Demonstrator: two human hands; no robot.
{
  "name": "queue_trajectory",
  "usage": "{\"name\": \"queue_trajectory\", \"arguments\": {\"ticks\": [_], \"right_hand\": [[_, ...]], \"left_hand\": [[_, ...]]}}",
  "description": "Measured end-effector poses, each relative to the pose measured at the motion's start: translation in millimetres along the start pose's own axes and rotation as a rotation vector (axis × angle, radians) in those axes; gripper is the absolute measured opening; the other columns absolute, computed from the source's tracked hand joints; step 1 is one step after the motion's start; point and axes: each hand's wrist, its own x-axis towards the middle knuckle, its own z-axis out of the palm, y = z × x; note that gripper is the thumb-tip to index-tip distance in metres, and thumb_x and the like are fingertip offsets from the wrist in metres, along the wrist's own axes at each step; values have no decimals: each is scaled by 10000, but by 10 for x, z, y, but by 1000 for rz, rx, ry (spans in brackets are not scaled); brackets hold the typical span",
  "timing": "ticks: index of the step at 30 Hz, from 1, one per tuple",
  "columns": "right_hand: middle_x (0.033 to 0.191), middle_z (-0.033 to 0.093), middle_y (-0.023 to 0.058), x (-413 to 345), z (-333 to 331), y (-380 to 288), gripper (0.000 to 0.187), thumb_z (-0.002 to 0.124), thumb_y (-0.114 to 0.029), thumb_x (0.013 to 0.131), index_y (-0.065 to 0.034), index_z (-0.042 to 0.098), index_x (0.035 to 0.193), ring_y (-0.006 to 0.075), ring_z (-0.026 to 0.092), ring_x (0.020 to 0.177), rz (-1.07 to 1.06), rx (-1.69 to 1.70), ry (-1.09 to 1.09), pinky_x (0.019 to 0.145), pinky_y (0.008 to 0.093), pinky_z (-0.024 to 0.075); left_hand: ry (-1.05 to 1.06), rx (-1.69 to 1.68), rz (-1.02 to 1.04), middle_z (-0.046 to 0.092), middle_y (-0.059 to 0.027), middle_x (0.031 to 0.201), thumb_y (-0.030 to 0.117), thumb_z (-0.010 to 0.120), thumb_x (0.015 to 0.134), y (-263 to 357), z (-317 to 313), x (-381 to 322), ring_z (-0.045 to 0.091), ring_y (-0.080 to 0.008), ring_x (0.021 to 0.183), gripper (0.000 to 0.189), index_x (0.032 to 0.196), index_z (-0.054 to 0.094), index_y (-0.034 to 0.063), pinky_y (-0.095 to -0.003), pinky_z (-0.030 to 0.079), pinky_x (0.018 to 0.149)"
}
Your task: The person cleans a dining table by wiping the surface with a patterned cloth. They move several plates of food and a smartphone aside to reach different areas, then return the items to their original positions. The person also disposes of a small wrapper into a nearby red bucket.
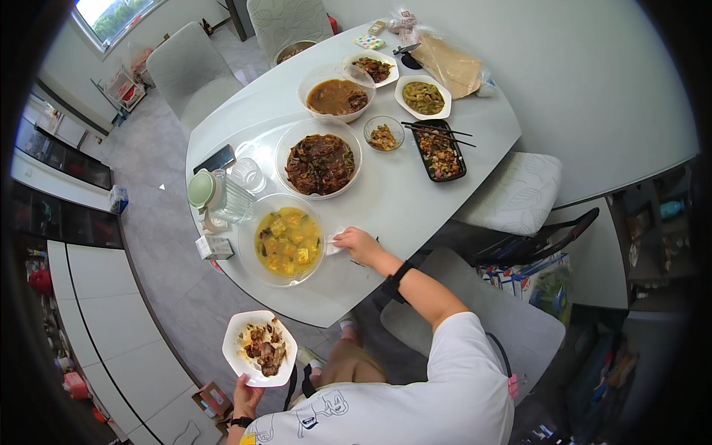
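Observation:
My left hand grips the near rim of a white angular plate holding brown scraps, beside the table. My right hand pinches a crumpled white tissue on the table, right of a clear plastic bowl of yellow soup. Beyond that bowl stands a bowl of dark braised food. A bowl of brown broth sits farther back. A small glass bowl and a black tray of diced food, with dark chopsticks across it, are to the right.
A green-lidded pitcher, a drinking glass, a phone and a tissue pack line the table's left side. Two white plates of food and a brown paper bag stand farther back. Chairs surround the white table.

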Motion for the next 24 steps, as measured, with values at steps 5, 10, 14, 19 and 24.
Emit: {"name": "queue_trajectory", "arguments": {"ticks": [5, 10, 14, 19, 24], "right_hand": [[963, 652, 98, -333, -920, 248, 360, 447, 104, 691, -76, 671, 907, 276, 582, 915, 232, -140, 536, 838, 344, 451], [1029, 625, 118, -1098, -1131, 788, 340, 460, 93, 682, -47, 653, 925, 303, 561, 914, 442, -417, 889, 824, 381, 448], [1150, 568, 98, -981, -226, 468, 493, 447, 128, 674, -79, 601, 1094, 296, 505, 1046, 548, -488, 919, 931, 374, 391], [1134, 583, 100, -579, 548, -110, 428, 438, 120, 743, -66, 603, 1091, 272, 540, 1024, 557, -193, 922, 885, 339, 431], [1123, 587, 129, -535, 208, -115, 389, 426, 124, 770, -49, 619, 1060, 256, 562, 1012, 439, -81, 892, 849, 306, 455]], "left_hand": [[28, -5, -11, 402, -119, 1335, 128, 668, 724, -45, -214, -89, 396, -296, 1223, 708, 1328, 310, 33, -478, 304, 1045], [10, -46, -31, 398, -126, 1336, 111, 637, 744, -125, -313, -42, 388, -304, 1229, 676, 1328, 306, 30, -484, 289, 1053], [15, -16, -28, 399, -132, 1333, 85, 614, 746, -218, -441, -32, 386, -304, 1230, 653, 1320, 310, 19, -480, 277, 1061], [-7, -33, -88, 414, -138, 1317, 63, 631, 731, -336, -550, 61, 403, -303, 1215, 641, 1298, 335, 13, -465, 292, 1058], [-54, -36, -147, 443, -126, 1292, 63, 657, 713, -467, -718, 125, 419, -295, 1202, 650, 1287, 354, 17, -453, 311, 1048]]}}
